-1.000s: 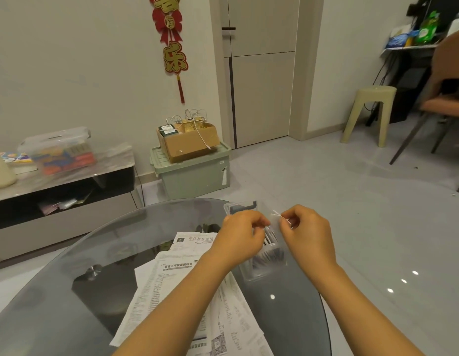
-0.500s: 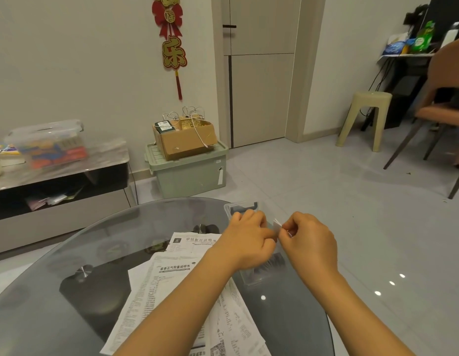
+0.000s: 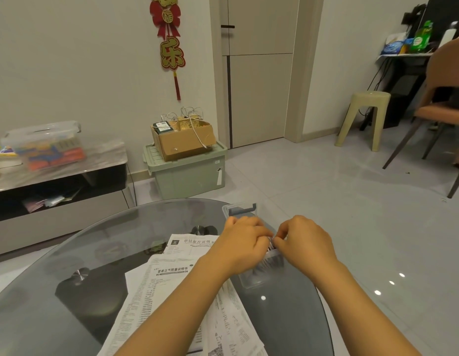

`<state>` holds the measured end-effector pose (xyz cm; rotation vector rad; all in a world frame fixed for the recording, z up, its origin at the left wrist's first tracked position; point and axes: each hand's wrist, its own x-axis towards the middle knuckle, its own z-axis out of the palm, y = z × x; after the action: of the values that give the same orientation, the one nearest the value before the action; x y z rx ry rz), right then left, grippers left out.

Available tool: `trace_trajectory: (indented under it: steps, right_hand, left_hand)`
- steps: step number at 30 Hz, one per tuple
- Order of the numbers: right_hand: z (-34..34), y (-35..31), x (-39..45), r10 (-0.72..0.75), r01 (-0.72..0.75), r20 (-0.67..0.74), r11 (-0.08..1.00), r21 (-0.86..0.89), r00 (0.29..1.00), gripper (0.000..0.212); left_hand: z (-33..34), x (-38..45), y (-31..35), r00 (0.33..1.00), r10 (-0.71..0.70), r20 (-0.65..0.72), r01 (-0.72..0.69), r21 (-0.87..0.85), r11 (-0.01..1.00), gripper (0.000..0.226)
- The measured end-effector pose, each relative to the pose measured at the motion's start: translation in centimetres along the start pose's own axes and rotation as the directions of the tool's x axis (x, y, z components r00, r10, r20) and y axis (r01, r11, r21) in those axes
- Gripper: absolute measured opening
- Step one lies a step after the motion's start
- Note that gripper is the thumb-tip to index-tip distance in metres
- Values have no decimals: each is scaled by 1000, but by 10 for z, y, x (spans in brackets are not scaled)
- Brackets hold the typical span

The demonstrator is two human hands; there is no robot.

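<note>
Head view, read left to right. A glass table [image 3: 115, 227] carries printed leaflets [image 3: 171, 276] near its middle. The left hand [image 3: 245, 242], fingers curled, pinches one end of a small pale strip [image 3: 272, 238]. The strip is mostly hidden between the fingertips and is held just above a clear box [image 3: 242, 210] near the table's right edge. The right hand [image 3: 304, 242], likewise curled, pinches the other end, so the two hands nearly touch. The strip's material cannot be told. Judged by its look it is very light, thin and limp, easily creased or torn, and apt to slip. It is best held by a fingertip pinch close to each end, with only gentle pull.
</note>
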<state>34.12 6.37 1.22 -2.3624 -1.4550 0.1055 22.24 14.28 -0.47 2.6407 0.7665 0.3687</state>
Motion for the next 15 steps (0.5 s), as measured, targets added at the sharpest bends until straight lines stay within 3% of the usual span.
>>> trace_trajectory:
  steps: [9, 15]
  right_hand:
    - [4, 14, 2, 2, 3, -17, 963, 270, 1000, 16]
    - [-1, 12, -9, -83, 107, -119, 972, 211, 989, 15]
  left_hand:
    - [-5, 2, 6, 992, -24, 125, 2, 169, 986, 62]
    - [-14, -13, 14, 999, -33, -4, 33, 99, 994, 61]
